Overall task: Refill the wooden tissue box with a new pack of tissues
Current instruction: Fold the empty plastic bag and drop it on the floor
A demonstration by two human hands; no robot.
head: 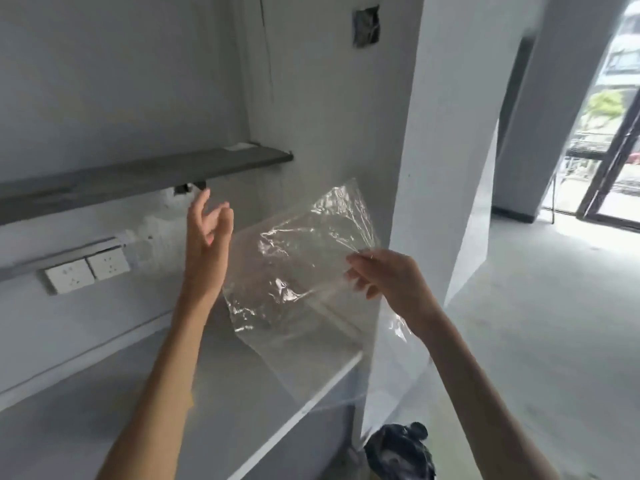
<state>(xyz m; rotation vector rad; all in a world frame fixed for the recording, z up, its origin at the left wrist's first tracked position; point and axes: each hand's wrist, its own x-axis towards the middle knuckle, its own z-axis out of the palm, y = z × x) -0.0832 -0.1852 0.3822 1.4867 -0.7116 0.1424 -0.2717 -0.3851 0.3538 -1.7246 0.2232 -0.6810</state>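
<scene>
The right hand (384,278) pinches an empty clear wrapper (304,271) by one edge, held out above the right end of the counter (242,393), probably to bin it in the black bag (398,452) below. The left hand (207,237) hovers free, fingers (223,216) apart. Box and tissues are out of view.

The wrapper (304,271) hangs below the shelf (138,183), above the counter (235,403).
</scene>
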